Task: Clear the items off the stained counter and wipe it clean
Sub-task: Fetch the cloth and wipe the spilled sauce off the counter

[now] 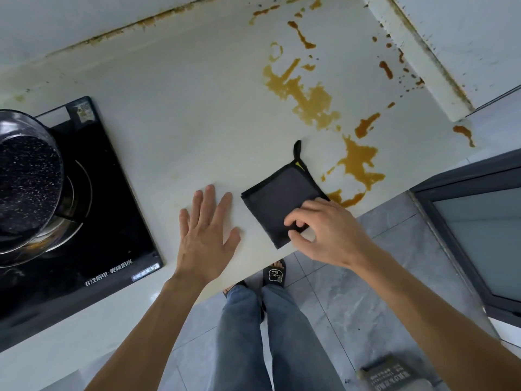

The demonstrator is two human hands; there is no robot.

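Observation:
A white counter (pixel 203 114) carries brown-yellow stains (pixel 307 91) that run from its back right down to the front edge. A folded dark grey cloth (pixel 276 198) with a hanging loop lies flat near the front edge, just left of the nearest stain. My right hand (pixel 324 230) rests on the cloth's near right corner, fingers curled and pinching its edge. My left hand (pixel 208 232) lies flat on the counter left of the cloth, fingers spread, holding nothing.
A black induction hob (pixel 107 221) sits at the left with a speckled dark pot (pixel 25 176) on it. A raised white ledge (pixel 417 57) bounds the counter at the right. A dark-framed glass door (pixel 476 235) stands right; my legs and sandals are below.

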